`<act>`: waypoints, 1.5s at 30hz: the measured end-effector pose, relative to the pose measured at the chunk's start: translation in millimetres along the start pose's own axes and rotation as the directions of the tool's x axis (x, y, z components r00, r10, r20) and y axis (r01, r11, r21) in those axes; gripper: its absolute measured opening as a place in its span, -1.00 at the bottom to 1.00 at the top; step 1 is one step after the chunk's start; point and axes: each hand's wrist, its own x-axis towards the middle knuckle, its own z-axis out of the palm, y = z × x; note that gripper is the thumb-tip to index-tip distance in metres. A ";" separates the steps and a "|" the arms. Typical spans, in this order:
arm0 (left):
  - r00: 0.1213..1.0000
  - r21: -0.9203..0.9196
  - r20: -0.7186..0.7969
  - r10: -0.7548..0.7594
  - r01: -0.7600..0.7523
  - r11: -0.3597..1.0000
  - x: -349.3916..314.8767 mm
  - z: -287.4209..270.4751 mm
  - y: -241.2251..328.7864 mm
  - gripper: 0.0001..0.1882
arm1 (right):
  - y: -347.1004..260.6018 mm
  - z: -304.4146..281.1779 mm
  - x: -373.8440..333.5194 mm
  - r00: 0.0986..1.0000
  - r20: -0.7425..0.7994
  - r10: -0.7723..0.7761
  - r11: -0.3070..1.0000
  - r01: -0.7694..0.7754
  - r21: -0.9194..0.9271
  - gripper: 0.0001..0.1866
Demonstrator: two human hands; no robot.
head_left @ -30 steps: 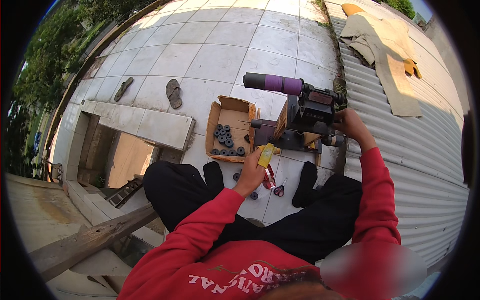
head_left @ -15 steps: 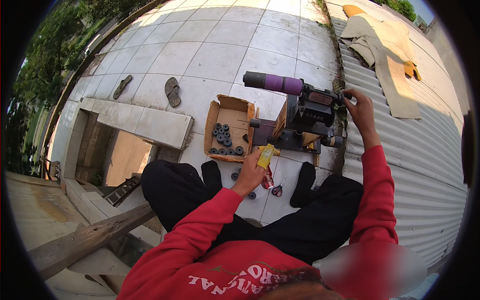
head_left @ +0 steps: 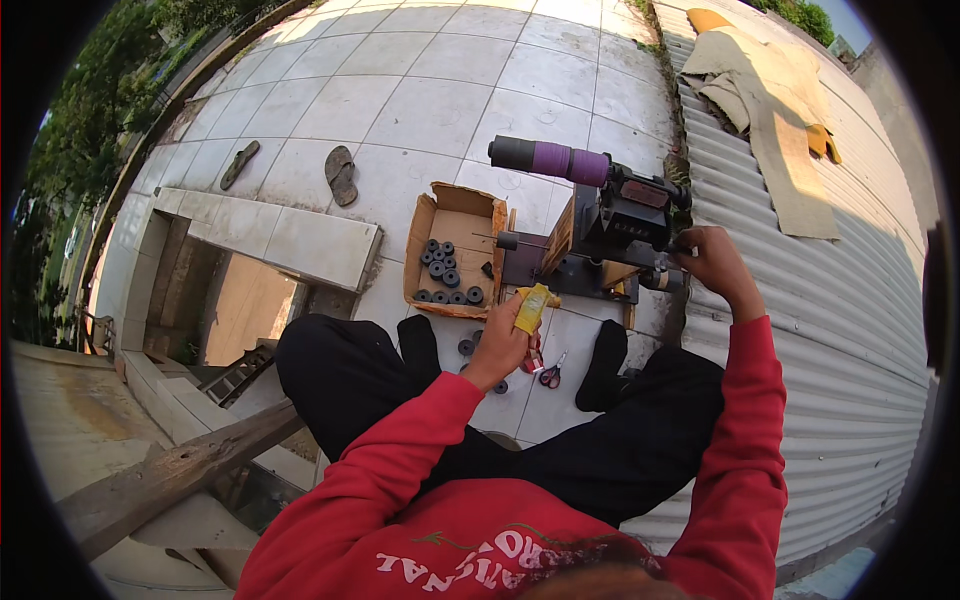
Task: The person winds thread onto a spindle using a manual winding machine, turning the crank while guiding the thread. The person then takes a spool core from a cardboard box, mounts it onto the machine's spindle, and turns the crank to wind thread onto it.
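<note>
My left hand (head_left: 499,343) is closed around a crumpled yellow packet-like thing (head_left: 533,308), held low in front of the machine. At the right end of a dark hand-worked machine (head_left: 628,222), my right hand (head_left: 715,262) has its fingers bent together; what they grip, if anything, is hidden. The machine stands on a dark base, and a purple-wrapped roll (head_left: 568,162) sticks out to its left. A thin rod with a black cylinder (head_left: 508,240) also points left from it. Under my left hand lies a small red and white item (head_left: 536,356), partly covered.
An open cardboard box (head_left: 412,262) holds several black rings (head_left: 450,277). More black pieces (head_left: 466,347) and scissors (head_left: 551,374) lie on the tiles between my feet. Two sandals (head_left: 341,176) lie far left, beyond a floor opening (head_left: 250,310). A corrugated sheet (head_left: 830,350) borders the right.
My right hand has moved down along the machine's right end, from beside the upper shaft to lower near the base. My left hand keeps the yellow thing in nearly the same place.
</note>
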 end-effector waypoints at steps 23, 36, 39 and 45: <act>0.998 -0.011 0.060 0.008 -0.007 1.000 -0.8 0.6 1.5 -0.83 | 17.4 16.7 19.7 0.995 0.077 0.065 0.993 -0.073 0.097 -0.76; 0.996 0.029 0.088 0.020 -0.023 0.999 1.5 -0.5 -2.4 -0.72 | 5.1 -11.3 31.8 0.866 -0.499 -0.018 0.996 0.061 0.070 -0.80; 0.996 0.073 0.062 0.064 -0.068 0.995 2.4 1.4 -4.8 -0.67 | 30.0 5.7 48.3 0.852 -0.523 -0.030 0.998 0.054 0.032 -0.78; 0.998 0.214 0.029 0.052 -0.057 0.975 2.1 -0.2 -7.2 -0.67 | 34.1 29.5 39.4 0.999 -0.048 -0.003 0.993 -0.003 -0.115 -0.75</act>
